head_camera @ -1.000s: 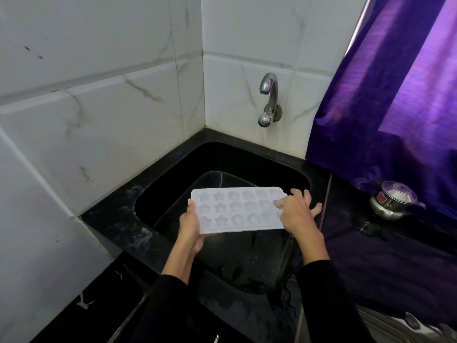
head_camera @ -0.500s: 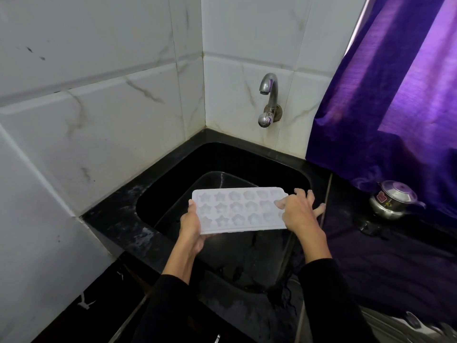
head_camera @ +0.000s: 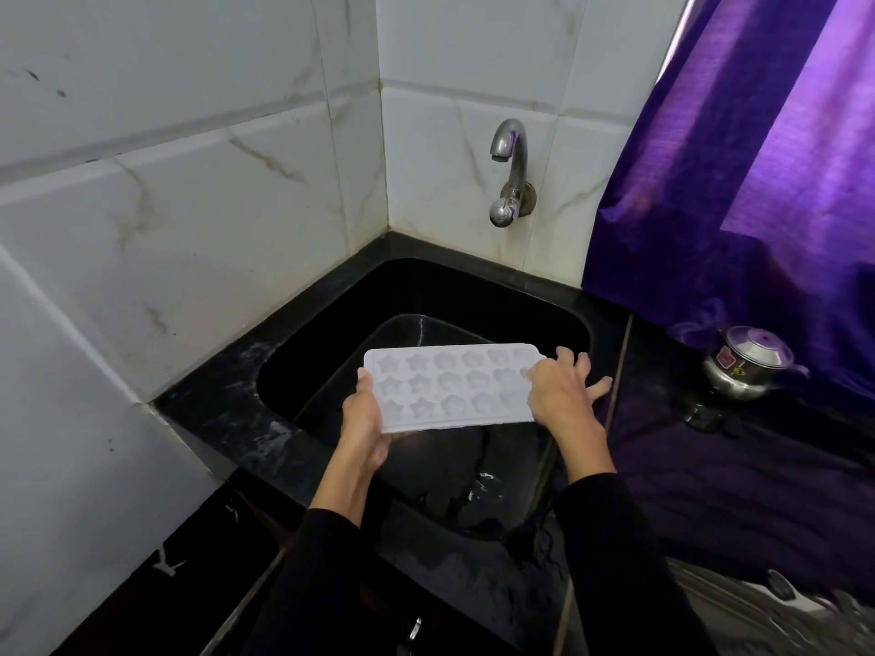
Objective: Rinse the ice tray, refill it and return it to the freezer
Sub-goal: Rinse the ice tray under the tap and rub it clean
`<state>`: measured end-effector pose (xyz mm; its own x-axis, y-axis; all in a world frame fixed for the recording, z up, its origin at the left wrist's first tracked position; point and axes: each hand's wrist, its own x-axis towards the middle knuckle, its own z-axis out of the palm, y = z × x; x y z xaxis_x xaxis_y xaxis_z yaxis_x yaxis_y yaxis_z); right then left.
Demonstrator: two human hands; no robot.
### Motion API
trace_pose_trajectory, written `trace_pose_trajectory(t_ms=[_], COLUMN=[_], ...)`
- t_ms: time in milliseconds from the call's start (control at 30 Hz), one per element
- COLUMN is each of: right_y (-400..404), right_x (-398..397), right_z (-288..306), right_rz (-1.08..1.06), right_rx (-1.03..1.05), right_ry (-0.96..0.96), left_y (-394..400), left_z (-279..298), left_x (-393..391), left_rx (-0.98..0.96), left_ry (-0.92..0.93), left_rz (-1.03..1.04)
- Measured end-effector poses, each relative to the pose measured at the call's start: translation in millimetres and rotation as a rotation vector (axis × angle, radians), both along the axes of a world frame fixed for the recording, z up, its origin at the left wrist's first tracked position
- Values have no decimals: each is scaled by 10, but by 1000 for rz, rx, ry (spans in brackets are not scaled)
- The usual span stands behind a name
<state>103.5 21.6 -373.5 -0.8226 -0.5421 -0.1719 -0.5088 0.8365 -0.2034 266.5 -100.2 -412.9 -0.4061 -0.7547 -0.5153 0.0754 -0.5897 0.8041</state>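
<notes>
A white ice tray [head_camera: 452,385] with star and flower shaped cells is held level over the black sink [head_camera: 331,333], cells facing up. My left hand [head_camera: 364,419] grips its left end, thumb on top and fingers underneath. My right hand [head_camera: 561,393] holds the right end, thumb on the tray's top and fingers spread past its edge. The metal tap [head_camera: 509,170] sticks out of the tiled wall above and behind the tray. No water runs from it.
A black basin [head_camera: 407,331] sits inside the sink under the tray. White marble-look tiles close off the left and back. A purple curtain [head_camera: 738,182] hangs at the right over a dark counter holding a small steel pot [head_camera: 745,369].
The tray and both hands have drifted very slightly to the right and away from me; the grip is the same.
</notes>
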Motion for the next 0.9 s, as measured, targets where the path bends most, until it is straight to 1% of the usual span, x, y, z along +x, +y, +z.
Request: trace_pose_trajectory(t_ms=[100, 233, 300, 400, 533, 700, 900], right_y=[33, 67, 79, 60, -25, -56, -31], right_x=[-1, -18, -4, 58, 167, 253, 248], right_z=[-30, -31, -25, 18, 57, 10, 52], right_rz=[33, -31, -54, -4, 46, 84, 39], right_rx=[5, -51, -138, -218, -133, -88, -75], right_ry=[-7, -57, -14, 59, -7, -2, -33], left_y=[-34, -25, -22, -31, -15, -36, -36], left_z=[-19, -36, -27, -11, -8, -16, -18], left_x=[16, 28, 23, 4, 0, 20, 44], left_rx=[-1, 14, 19, 11, 17, 15, 13], left_ry=[-2, -15, -12, -12, -7, 0, -3], left_rz=[6, -11, -15, -11, -19, -11, -20])
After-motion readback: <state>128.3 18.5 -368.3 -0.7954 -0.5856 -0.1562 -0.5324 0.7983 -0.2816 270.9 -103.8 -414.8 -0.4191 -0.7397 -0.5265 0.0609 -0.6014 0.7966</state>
